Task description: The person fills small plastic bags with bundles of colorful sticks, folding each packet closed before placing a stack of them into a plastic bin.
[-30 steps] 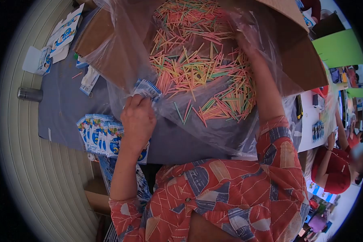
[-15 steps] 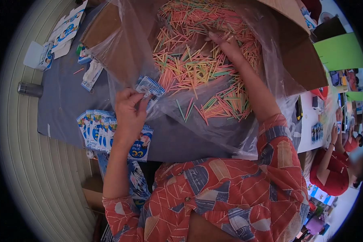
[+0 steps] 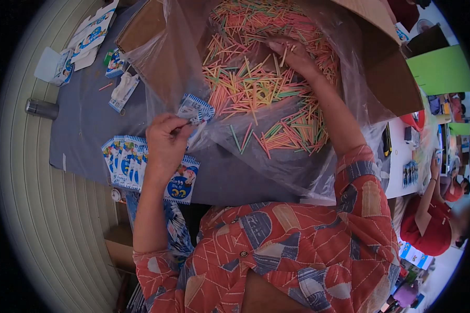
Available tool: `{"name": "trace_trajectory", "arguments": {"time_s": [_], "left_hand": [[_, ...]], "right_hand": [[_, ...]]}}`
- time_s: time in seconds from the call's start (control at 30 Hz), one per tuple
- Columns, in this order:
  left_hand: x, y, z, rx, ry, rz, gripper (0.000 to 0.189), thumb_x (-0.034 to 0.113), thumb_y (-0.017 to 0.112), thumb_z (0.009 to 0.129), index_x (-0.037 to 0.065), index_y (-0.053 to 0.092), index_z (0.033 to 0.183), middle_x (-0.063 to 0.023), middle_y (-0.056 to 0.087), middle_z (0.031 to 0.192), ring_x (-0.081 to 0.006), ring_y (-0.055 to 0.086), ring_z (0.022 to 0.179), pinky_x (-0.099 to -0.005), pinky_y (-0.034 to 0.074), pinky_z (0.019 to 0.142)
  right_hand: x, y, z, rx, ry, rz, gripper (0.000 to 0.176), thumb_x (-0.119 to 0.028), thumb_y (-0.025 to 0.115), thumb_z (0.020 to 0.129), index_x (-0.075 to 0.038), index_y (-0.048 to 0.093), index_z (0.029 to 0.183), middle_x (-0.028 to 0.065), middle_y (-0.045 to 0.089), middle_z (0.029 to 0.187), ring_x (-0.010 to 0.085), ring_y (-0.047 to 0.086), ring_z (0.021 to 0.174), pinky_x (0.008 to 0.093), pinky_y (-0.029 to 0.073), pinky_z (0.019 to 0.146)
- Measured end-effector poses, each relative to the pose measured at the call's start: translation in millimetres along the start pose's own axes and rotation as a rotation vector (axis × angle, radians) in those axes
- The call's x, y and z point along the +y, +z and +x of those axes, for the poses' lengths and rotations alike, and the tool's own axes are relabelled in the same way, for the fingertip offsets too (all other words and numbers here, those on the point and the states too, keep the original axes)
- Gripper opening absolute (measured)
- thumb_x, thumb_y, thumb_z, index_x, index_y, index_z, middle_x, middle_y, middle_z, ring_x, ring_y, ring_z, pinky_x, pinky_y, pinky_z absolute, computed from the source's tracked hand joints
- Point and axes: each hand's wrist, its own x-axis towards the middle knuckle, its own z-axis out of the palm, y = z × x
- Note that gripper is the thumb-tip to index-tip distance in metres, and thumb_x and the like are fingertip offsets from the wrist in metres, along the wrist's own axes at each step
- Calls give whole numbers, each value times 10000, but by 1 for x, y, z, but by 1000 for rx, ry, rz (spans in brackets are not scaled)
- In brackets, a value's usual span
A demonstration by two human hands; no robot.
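Observation:
In the head view my left hand (image 3: 166, 142) pinches a small blue-and-white printed packet (image 3: 197, 108) by its lower edge. The packet lies against the clear plastic liner (image 3: 209, 142) at the front of a cardboard box. Inside the liner is a big heap of thin pink, yellow and green sticks (image 3: 256, 86). My right hand (image 3: 297, 58) is in the far part of the heap, its fingers closed around a few pale sticks (image 3: 285, 54). The sticks under its fingers are partly hidden. Just left of my left wrist lies a fanned row of similar packets (image 3: 125, 161).
Cardboard box flaps (image 3: 378, 62) rise on the right. Along the table's left side are opened printed cartons (image 3: 91, 34), a crumpled white wrapper (image 3: 124, 91) and a metal cylinder (image 3: 42, 108). A co-worker in red (image 3: 428, 224) sits at another table to the right.
My right hand has shifted slightly within the heap and now shows sticks more clearly between its fingers. My left hand has turned a little, still pinching the packet. The view has moved slightly.

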Motion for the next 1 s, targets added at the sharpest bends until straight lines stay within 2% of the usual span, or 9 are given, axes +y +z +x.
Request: {"name": "trace_trajectory", "arguments": {"time_s": [0.23,0.33,0.4,0.43,0.5,0.6,0.7,0.83,1.0], "left_hand": [[23,0,-11,63,-58,-261,117,-39,747,761,-34,690,863,-70,635,773,-133,600,684,-260,473,626],[39,5,-9,113,33,-379,137,-30,757,769,-31,687,886,-62,636,789,-113,598,704,-247,477,637],[45,15,-4,132,84,-377,145,-25,760,769,-33,688,895,-62,637,795,-110,598,708,-246,476,638],[48,21,-1,146,138,-382,154,-19,763,770,-34,689,905,-62,638,801,-107,598,712,-245,475,638],[52,38,2,141,80,-440,155,-22,771,770,-28,693,904,-46,646,826,-95,601,753,-232,482,677],[49,61,8,112,-24,-496,157,-24,778,773,-23,700,909,-31,656,863,-83,608,797,-220,493,719],[45,79,11,113,-62,-538,176,-10,781,769,-31,708,927,-51,661,863,-97,615,779,-233,497,701],[40,85,11,140,-43,-648,183,-9,776,770,-45,710,937,-73,668,871,-111,622,771,-240,505,699],[37,84,9,141,-20,-685,156,-43,748,795,-46,708,945,-67,669,902,-112,631,806,-235,513,725]], "right_hand": [[-9,6,-5,67,-46,-143,373,-313,617,964,-50,652,1225,102,673,1162,167,603,1100,309,455,958],[-30,-1,-1,171,154,152,385,-360,558,995,-47,654,1197,104,694,1080,193,633,1063,332,470,956],[-35,-13,-1,110,67,665,373,-387,526,1006,-49,679,1051,107,716,945,259,657,1069,357,498,932],[-37,-15,-1,111,65,664,373,-387,526,1006,-49,679,1051,107,716,945,259,657,1069,357,498,932],[-41,-17,-1,-185,-141,1107,418,-390,426,1041,-31,631,979,124,705,826,294,657,1071,401,500,944],[-101,4,-22,-215,-126,1273,479,-395,333,1061,-17,614,973,150,701,806,322,649,1079,437,488,959],[-141,32,-42,-74,-68,1119,539,-437,295,1059,-14,619,975,161,703,829,331,639,1101,467,479,972],[-141,57,-53,-154,-118,623,574,-524,352,1024,-18,615,1091,183,699,985,347,609,1130,481,424,1036],[-149,64,-56,-242,29,495,660,-570,311,1015,10,619,1089,192,673,1097,307,594,1148,446,426,1033]]}}
